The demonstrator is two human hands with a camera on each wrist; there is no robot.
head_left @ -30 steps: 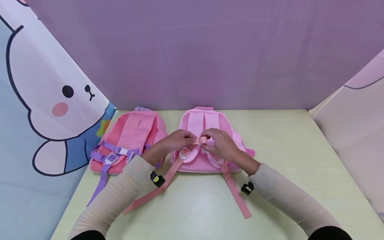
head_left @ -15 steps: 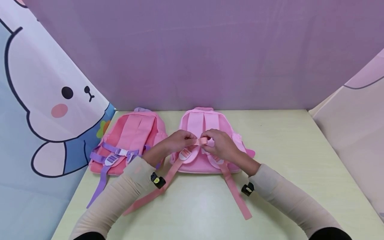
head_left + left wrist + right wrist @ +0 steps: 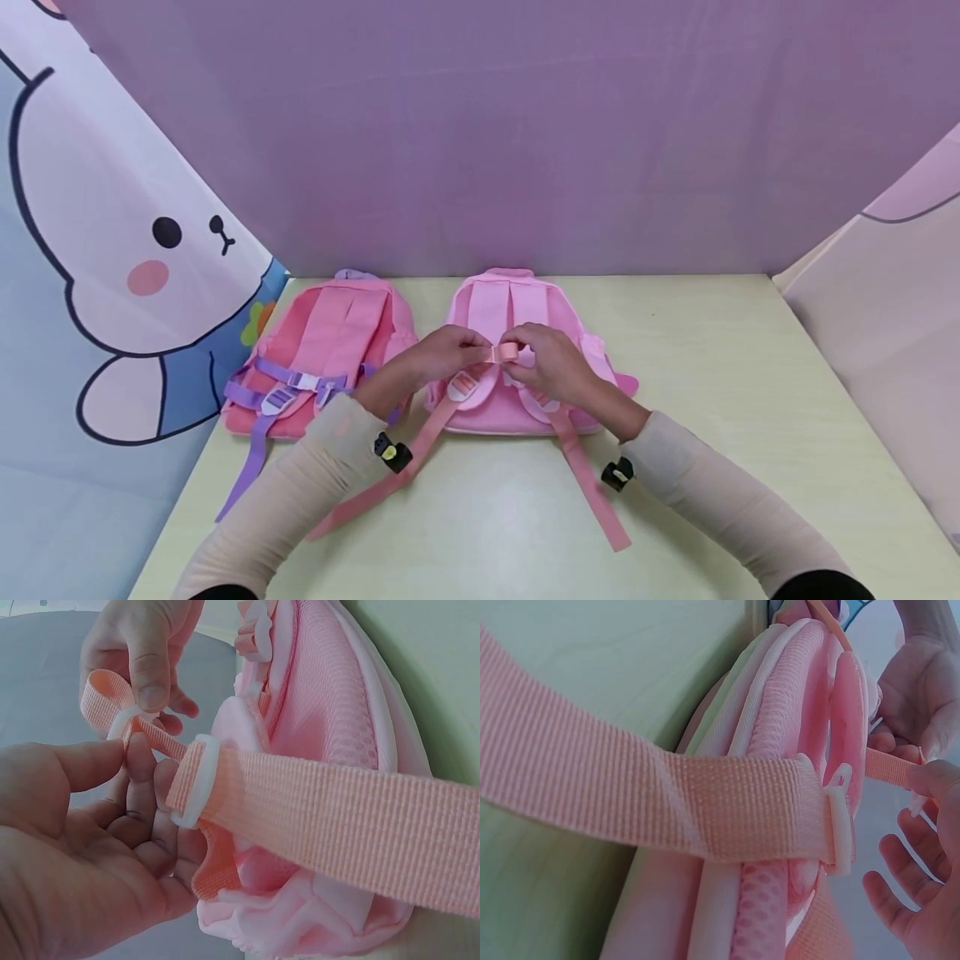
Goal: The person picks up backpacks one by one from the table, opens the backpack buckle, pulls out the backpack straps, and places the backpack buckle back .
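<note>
Hands and strap: over the last 1 second almost nothing has shifted; the left hand (image 3: 447, 351) and right hand (image 3: 553, 360) are at the same spot on the small peach strap (image 3: 508, 352).
Strap work: judging from this, it is at a slow, fine stage, the strap folded into 1 loop.
Left grip: nearly closed, thumb and finger pinching the strap beside its white buckle (image 3: 122, 722), other fingers loosely curled.
Right grip: thumb and finger pinching the looped part, other fingers standing apart.
Light pink backpack (image 3: 502, 417): on the table (image 3: 720, 375), beneath the hands, 2 long peach straps (image 3: 592, 492) trailing toward the person.
Darker pink backpack (image 3: 341, 325): just beside it, left, with purple straps (image 3: 257, 454).
</note>
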